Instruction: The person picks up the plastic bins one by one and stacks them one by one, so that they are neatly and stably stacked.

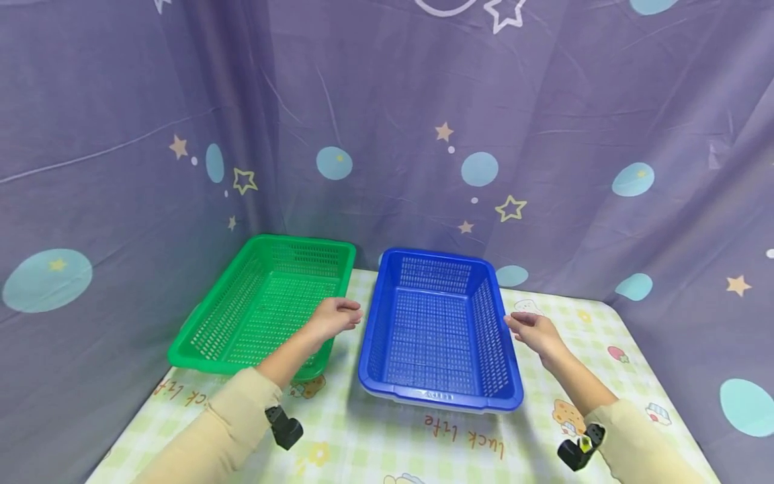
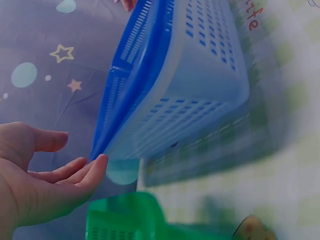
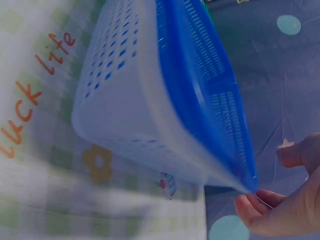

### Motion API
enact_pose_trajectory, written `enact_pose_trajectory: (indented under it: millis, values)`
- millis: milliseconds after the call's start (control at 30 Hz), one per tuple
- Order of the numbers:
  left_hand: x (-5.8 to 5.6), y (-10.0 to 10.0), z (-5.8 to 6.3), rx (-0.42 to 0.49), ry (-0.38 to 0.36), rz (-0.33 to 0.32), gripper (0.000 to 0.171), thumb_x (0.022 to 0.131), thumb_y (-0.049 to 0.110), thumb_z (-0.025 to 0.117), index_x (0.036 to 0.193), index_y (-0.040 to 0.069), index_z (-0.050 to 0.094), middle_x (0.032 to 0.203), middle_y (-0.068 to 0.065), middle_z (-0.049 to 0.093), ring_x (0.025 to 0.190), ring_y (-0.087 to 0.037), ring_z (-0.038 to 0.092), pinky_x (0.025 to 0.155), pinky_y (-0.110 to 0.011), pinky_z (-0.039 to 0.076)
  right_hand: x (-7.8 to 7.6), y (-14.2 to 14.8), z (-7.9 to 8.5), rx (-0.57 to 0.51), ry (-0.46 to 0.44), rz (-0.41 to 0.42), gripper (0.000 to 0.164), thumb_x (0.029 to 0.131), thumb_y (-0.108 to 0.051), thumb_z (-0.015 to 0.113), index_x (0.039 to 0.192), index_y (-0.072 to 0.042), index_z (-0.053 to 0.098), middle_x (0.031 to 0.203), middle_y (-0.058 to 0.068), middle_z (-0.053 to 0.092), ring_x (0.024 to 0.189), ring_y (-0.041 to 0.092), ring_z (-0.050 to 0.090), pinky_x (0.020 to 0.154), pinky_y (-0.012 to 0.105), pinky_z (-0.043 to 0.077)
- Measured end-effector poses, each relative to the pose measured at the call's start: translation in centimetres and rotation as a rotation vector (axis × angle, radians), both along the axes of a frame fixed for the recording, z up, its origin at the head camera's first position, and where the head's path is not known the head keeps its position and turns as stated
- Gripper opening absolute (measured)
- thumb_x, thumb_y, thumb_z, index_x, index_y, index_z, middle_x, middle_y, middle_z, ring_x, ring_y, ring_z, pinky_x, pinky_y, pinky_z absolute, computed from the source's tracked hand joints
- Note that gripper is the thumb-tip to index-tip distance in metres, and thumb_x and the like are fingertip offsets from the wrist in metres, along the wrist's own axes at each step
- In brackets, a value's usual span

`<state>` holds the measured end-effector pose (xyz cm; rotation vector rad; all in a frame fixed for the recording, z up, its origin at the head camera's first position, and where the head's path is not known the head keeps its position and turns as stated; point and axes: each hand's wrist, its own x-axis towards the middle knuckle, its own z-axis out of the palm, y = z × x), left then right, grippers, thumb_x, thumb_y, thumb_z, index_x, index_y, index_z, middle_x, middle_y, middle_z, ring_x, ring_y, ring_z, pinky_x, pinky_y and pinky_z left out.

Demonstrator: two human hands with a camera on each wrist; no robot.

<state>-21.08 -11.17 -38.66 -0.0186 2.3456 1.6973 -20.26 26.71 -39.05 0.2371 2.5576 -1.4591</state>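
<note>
A blue plastic basket (image 1: pixel 432 336) with slotted sides stands at the middle of the table, set inside a white basket (image 2: pixel 200 95) whose outer wall shows below the blue rim. My left hand (image 1: pixel 335 317) hovers off its left side, thumb apart from the loosely bent fingers, nothing in its grasp. On the opposite side, my right hand (image 1: pixel 535 333) has its fingertips right by the right rim; whether they touch it I cannot tell. The right wrist view shows that thumb (image 3: pixel 292 154) spread away from the fingers. Beneath the left forearm lies a green basket (image 1: pixel 211 365).
A checkered tablecloth (image 1: pixel 375 450) with printed pictures and lettering covers the table. Purple curtains (image 1: pixel 387 87) with stars and dots hang behind and along both sides. Each sleeve carries a small black wrist camera (image 1: pixel 284 428). The green basket stands close to the left curtain.
</note>
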Motion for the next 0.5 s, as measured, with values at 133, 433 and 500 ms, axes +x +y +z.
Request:
enact_pose_trajectory:
  millis: [133, 433, 500]
  values:
    - [0.2, -1.8, 1.0, -0.054, 0.044, -0.007, 0.039, 0.097, 0.011, 0.052, 0.128, -0.012, 0.052, 0.126, -0.031, 0.059, 0.114, -0.039, 0.062, 0.1, -0.04, 0.055, -0.4, -1.5, 1.1, 0.116, 0.076, 0.001, 0.058, 0.099, -0.03, 0.052, 0.139, 0.011, 0.04, 0.142, 0.031, 0.045, 0.131, 0.045, 0.046, 0.11, 0.053, 0.043]
    - [-0.4, -5.7, 3.4, -0.144, 0.043, -0.014, 0.044, 0.1, 0.016, 0.049, 0.135, -0.009, 0.046, 0.131, -0.029, 0.056, 0.12, -0.037, 0.059, 0.102, -0.04, 0.054, -1.3, -6.5, 2.0, 0.273, 0.323, 0.112, 0.05, 0.095, -0.023, 0.059, 0.133, 0.008, 0.05, 0.132, 0.028, 0.056, 0.118, 0.043, 0.059, 0.101, 0.049, 0.052]
    - [-0.6, -6.6, 4.0, -0.19, 0.052, -0.013, 0.044, 0.1, 0.018, 0.049, 0.135, -0.008, 0.046, 0.131, -0.028, 0.057, 0.119, -0.037, 0.059, 0.101, -0.04, 0.054, -1.5, -7.8, 2.0, 0.246, 0.327, 0.13, 0.048, 0.095, -0.022, 0.06, 0.132, 0.007, 0.051, 0.131, 0.027, 0.058, 0.117, 0.042, 0.059, 0.1, 0.048, 0.053]
